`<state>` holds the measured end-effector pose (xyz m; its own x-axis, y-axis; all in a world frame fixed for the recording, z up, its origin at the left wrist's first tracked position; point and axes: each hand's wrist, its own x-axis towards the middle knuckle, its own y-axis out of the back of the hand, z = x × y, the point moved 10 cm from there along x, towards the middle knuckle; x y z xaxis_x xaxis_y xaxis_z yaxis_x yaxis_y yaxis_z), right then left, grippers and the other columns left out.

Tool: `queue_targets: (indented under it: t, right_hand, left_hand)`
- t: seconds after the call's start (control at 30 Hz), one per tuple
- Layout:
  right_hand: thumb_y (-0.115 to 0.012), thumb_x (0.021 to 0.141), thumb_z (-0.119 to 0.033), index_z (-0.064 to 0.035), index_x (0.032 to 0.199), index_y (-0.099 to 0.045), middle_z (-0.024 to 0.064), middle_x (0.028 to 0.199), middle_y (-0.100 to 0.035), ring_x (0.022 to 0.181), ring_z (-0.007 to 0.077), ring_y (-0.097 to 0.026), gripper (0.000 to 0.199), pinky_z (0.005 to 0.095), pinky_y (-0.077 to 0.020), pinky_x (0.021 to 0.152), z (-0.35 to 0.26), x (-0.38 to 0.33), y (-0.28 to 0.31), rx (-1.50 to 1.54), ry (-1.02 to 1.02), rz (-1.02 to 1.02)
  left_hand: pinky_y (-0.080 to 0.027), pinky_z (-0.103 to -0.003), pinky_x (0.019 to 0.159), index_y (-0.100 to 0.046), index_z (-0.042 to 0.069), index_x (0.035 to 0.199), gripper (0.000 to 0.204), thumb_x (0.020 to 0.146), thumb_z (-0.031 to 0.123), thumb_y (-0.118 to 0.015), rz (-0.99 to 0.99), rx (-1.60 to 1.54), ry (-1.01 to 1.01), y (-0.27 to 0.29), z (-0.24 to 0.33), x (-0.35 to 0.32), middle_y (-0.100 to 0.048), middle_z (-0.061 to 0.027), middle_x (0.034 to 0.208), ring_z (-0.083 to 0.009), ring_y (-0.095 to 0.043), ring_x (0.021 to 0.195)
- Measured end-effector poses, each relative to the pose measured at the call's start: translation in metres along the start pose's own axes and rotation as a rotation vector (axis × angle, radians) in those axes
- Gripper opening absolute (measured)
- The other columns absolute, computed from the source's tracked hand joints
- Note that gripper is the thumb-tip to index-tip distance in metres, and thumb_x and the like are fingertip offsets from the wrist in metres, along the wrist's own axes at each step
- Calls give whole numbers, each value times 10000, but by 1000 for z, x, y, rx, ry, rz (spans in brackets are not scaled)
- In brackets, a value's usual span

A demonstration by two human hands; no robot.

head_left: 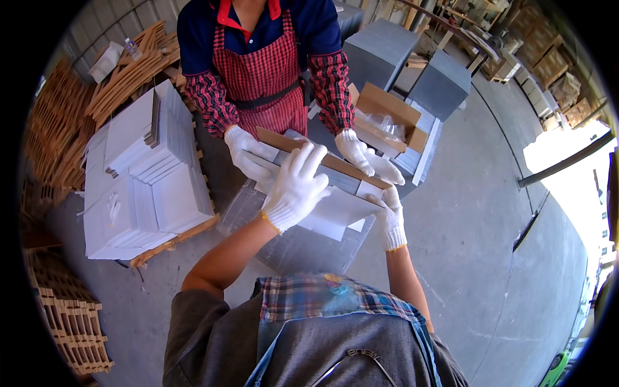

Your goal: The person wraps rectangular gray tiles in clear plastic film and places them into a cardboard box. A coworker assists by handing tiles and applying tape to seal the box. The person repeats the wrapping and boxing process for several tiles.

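Note:
In front of me is a long, shallow cardboard box [335, 201], white outside and brown inside, with grey flat material along its open top. My left hand [295, 188], in a white knitted glove, lies across the box's upper edge with its fingers stretched out. At the right end, my gloved right hand [391, 218] curls round the box's corner. Opposite me, a co-worker's gloved hands touch the same box: one hand [248, 153] at its left end, the other hand [366, 158] along its far right edge. Part of the contents is hidden behind hands and flaps.
Below the box stands a grey, plastic-looking block [303, 255]. Left, white flat cartons [155, 200] are stacked on a wooden pallet [174, 242]. An open carton [390, 119] with clear plastic sits at the back right, near grey blocks [380, 51]. Wooden pallets [68, 309] line the left.

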<state>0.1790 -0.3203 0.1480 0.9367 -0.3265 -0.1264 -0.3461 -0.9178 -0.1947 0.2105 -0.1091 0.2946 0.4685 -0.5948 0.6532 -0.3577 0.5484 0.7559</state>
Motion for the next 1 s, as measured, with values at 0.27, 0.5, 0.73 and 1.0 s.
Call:
queue_targets:
  t: [0.27,0.5,0.73,1.0]
  right_hand:
    - [-585,1002,-209,-7,1159,-698,69,1203,-664,1084,211,-621,280,349,-473,964,20,-9,26,72,84,-182]
    - [-470,1044,-493,-37,1461,-488,95,1447,-527,1301,233,-489,619,390,-360,1111,31,-4,33,183,30,-151]
    - [-541,1027,-220,-40,1462,-489,71,1460,-496,1361,185,-428,473,320,-298,1149,-25,-12,-5,-144,140,-54]
    - [-556,1027,-159,-36,1229,-600,69,1207,-609,1131,166,-540,241,297,-407,1031,-20,-10,-2,-386,229,176]
  left_hand:
    - [-474,-442,896,-653,86,797,284,739,329,-788,-175,-59,-1,-32,-10,0,-656,-84,893,-276,-637,897]
    - [-481,-431,775,-646,80,832,360,847,435,-707,-263,-23,39,-37,-15,15,-668,-105,819,-292,-643,808]
    - [-468,-452,737,-597,56,886,400,840,434,-720,-300,-96,71,-70,-32,17,-651,-128,773,-320,-635,753]
    - [-462,-462,659,-581,53,988,434,829,425,-738,-217,-125,150,-70,-41,8,-648,-130,754,-345,-628,695]
